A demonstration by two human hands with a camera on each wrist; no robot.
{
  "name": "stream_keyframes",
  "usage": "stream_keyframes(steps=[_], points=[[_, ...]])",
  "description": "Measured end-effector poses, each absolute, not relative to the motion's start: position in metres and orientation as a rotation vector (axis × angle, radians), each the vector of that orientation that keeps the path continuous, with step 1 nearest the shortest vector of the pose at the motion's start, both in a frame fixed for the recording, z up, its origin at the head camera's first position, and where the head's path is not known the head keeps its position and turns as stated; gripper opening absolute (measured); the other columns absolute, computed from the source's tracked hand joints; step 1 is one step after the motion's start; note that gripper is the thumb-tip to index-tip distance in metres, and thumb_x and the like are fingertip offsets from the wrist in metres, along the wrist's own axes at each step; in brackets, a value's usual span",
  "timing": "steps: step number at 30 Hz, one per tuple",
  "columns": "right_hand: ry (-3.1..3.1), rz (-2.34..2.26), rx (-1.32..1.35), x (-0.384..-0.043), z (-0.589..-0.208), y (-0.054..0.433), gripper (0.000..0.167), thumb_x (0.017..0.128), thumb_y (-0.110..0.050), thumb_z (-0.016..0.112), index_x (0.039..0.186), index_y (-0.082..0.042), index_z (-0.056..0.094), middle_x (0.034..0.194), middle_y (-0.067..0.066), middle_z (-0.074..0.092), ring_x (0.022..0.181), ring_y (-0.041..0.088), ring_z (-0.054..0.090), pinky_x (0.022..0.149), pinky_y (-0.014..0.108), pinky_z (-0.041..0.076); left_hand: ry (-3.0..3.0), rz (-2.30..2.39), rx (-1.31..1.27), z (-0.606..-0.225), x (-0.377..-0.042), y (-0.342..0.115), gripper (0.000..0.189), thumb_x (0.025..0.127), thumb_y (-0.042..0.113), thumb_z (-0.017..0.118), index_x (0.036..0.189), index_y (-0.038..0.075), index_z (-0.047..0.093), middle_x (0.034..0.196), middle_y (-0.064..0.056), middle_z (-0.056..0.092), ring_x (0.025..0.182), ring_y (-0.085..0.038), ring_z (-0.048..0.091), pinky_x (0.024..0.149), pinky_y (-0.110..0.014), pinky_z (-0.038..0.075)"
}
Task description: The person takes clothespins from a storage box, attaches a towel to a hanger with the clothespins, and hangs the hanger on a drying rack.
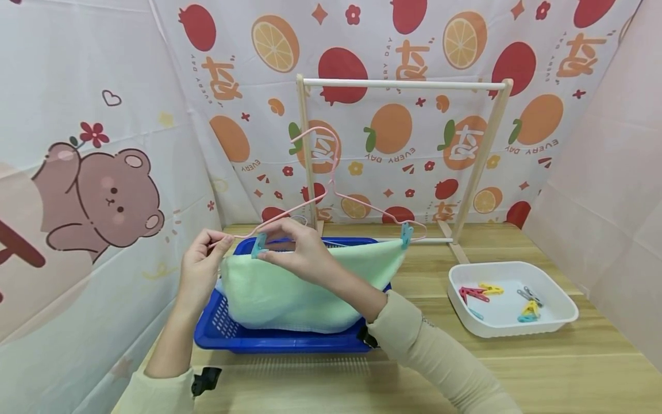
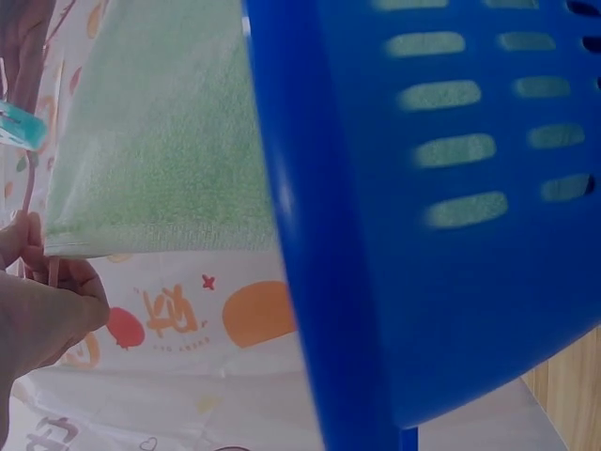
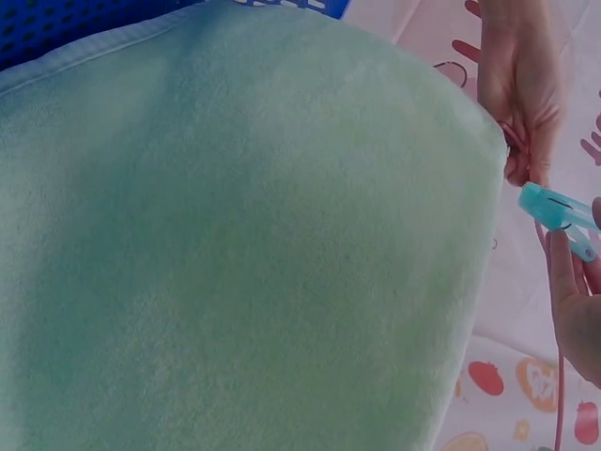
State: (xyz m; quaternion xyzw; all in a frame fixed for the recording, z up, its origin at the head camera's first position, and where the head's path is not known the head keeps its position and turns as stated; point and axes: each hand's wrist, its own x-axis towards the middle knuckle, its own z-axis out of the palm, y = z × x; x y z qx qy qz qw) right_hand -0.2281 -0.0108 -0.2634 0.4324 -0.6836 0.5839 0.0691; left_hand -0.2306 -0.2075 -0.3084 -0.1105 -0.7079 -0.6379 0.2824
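Note:
A pale green towel [image 1: 310, 293] hangs along the lower part of a pink wire hanger [image 1: 332, 172], over the blue basket [image 1: 289, 344]. One teal clothespin [image 1: 407, 234] clips the towel's right end to the hanger. My left hand [image 1: 200, 261] pinches the hanger's left end together with the towel's corner, as the left wrist view also shows. A second teal clothespin [image 3: 554, 209] is pinched between thumb and fingers of my right hand [image 1: 300, 250], close beside the left hand at the towel's upper edge. Whether its jaws grip the cloth cannot be told.
To the right on the wooden table stands a white tray [image 1: 512, 329] holding several clothespins in red, yellow, grey and teal. Behind the basket rises a drying rack [image 1: 403, 84] with a white top bar and wooden posts. Patterned cloth walls [image 1: 103, 276] enclose the table.

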Motion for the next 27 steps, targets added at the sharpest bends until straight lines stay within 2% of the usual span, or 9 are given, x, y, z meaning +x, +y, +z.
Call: stream_keyframes(steps=[6, 11, 21, 23, 27], points=[[-1.968, 1.75, 1.323, -0.229, -0.265, -0.019, 0.028, 0.078, 0.012, 0.065, 0.104, 0.013, 0.054, 0.104, 0.024, 0.056, 0.094, 0.032, 0.06, 0.08, 0.028, 0.049, -1.892, -1.7, -0.313, -0.309, -0.23, -0.208, 0.013, 0.093, 0.006, 0.053, 0.088, -0.006, 0.053, 0.079, -0.001, 0.056, 0.073, -0.007, 0.049, 0.064, -0.016, 0.04], [-1.932, 1.731, 1.313, -0.232, -0.267, -0.024, 0.026, 0.077, 0.014, 0.066, 0.101, 0.015, 0.054, 0.1, 0.025, 0.057, 0.09, 0.035, 0.061, 0.078, 0.025, 0.049, -1.891, -1.71, -0.336, -0.308, -0.23, -0.208, 0.011, 0.094, 0.006, 0.052, 0.088, -0.004, 0.054, 0.079, 0.002, 0.056, 0.073, -0.008, 0.049, 0.064, -0.016, 0.039], [-1.894, 1.629, 1.238, -0.228, -0.266, -0.033, 0.017, 0.075, 0.012, 0.068, 0.09, 0.012, 0.059, 0.093, 0.023, 0.063, 0.081, 0.028, 0.065, 0.07, 0.021, 0.05, -1.861, -1.75, -0.344, -0.309, -0.231, -0.208, 0.011, 0.093, 0.006, 0.053, 0.087, -0.002, 0.056, 0.08, 0.0, 0.057, 0.075, -0.01, 0.049, 0.065, -0.016, 0.04], [-1.888, 1.598, 1.235, -0.228, -0.267, -0.035, 0.015, 0.074, 0.012, 0.069, 0.087, 0.012, 0.061, 0.09, 0.022, 0.063, 0.078, 0.023, 0.066, 0.069, 0.019, 0.05, -1.861, -1.749, -0.348, -0.308, -0.231, -0.208, 0.011, 0.093, 0.006, 0.053, 0.086, -0.002, 0.056, 0.079, 0.001, 0.057, 0.075, -0.011, 0.049, 0.065, -0.017, 0.04], [-1.859, 1.528, 1.263, -0.239, -0.28, -0.042, 0.013, 0.074, 0.01, 0.07, 0.086, 0.009, 0.064, 0.085, 0.018, 0.064, 0.076, 0.02, 0.066, 0.067, 0.017, 0.05, -1.876, -1.735, -0.356, -0.307, -0.23, -0.207, 0.01, 0.094, 0.007, 0.052, 0.086, 0.002, 0.058, 0.08, 0.003, 0.056, 0.074, -0.01, 0.049, 0.065, -0.017, 0.039]])
